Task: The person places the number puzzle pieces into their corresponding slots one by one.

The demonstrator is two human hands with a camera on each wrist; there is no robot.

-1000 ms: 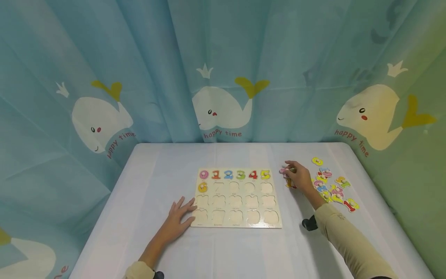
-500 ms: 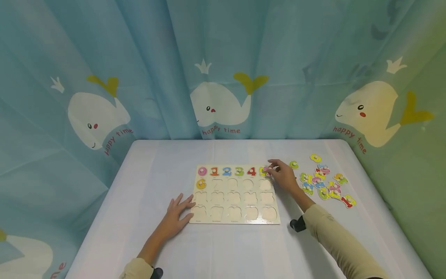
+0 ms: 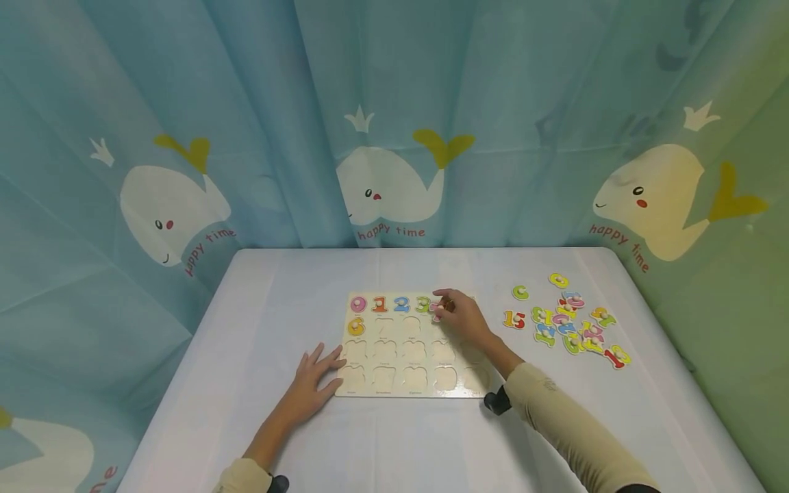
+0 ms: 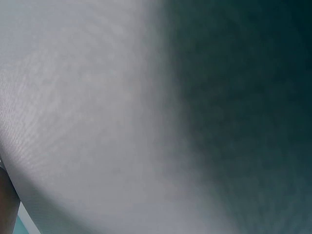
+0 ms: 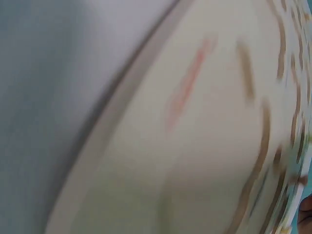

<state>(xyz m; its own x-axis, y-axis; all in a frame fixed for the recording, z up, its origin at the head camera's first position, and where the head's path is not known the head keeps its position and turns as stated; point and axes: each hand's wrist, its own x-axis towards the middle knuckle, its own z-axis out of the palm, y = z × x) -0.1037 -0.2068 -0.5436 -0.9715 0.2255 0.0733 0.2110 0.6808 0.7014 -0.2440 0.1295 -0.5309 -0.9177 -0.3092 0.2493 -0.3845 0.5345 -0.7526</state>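
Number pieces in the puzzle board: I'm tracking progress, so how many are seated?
5 visible: pink 0, red 1, blue 2, green 3 along the top row, orange 6 below; the right hand may hide others.

This looks like a small play or recording corner made for children, not a kitchen or a workshop. A light blue curtain (image 3: 394, 103) hangs on the far side and on both the left and right, printed with white cartoon whales (image 3: 385, 188), little crowns and the words "happy time". In front of it stands a table (image 3: 277, 294) with a pale cloth. On the table lie a wooden number puzzle board (image 3: 394, 356) and colourful loose number pieces (image 3: 570, 325) at the right.
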